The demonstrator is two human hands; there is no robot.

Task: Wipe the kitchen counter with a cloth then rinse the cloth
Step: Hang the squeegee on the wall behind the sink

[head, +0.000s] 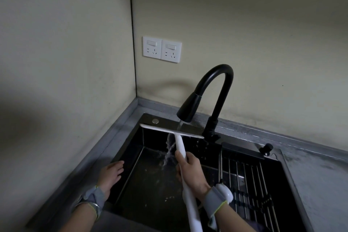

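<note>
Head view: right hand (190, 173) is clenching a white squeegee (172, 132) under the running faucet (205, 96), rinsing, left hand (111, 174) resting released on the sink (120, 156) rim; shutting off water likely follows.

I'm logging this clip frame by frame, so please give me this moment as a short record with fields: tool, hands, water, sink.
tool: white squeegee, blade under the faucet, no cloth in view
right hand: grips the squeegee handle
left hand: fingers straight, resting on the sink's left edge
faucet: black, running; water hits the blade and spills off
sink: dark basin, wet
rack: wire, on the sink's right side
wall sockets: two, white
</note>
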